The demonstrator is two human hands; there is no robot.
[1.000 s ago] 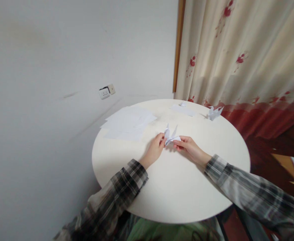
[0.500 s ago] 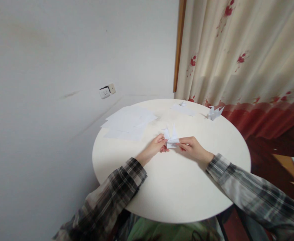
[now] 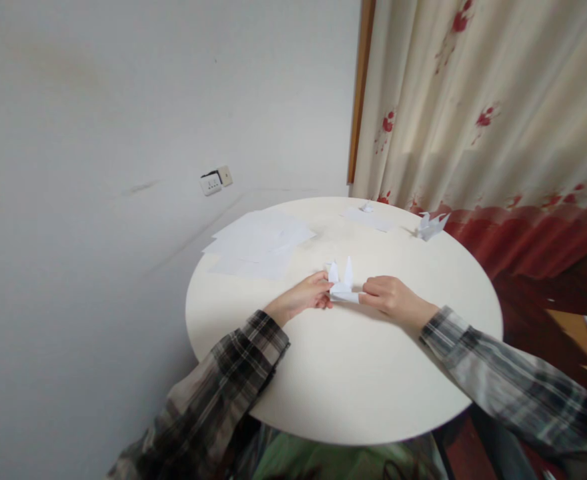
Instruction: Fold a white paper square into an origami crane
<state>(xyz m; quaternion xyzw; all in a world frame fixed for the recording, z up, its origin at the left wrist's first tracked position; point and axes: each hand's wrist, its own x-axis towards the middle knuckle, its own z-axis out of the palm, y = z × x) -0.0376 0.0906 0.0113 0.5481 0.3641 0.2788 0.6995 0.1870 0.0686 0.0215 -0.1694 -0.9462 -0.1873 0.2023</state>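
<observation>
A white folded paper crane [image 3: 341, 287] is between my hands, just above the middle of the round table. Two of its points stand upright, and a flat part stretches to the right. My left hand [image 3: 313, 291] pinches its left side between thumb and fingers. At the right end of that flat part, my right hand [image 3: 386, 295] is closed, its curled fingers pressed on the paper edge. The right fingertips are partly hidden.
Loose white sheets [image 3: 258, 240] lie at the table's left back. A larger paper crane [image 3: 430, 227] stands at the right back. Near the far edge, a tiny folded paper [image 3: 367, 207] sits by a small sheet [image 3: 371, 219]. A wall and a curtain [image 3: 473, 133] border the table [image 3: 353, 387].
My right hand has moved slightly right and curled its fingers. The paper's lower flap has gone from facing me to a narrow strip pointing right. My left hand keeps its hold.
</observation>
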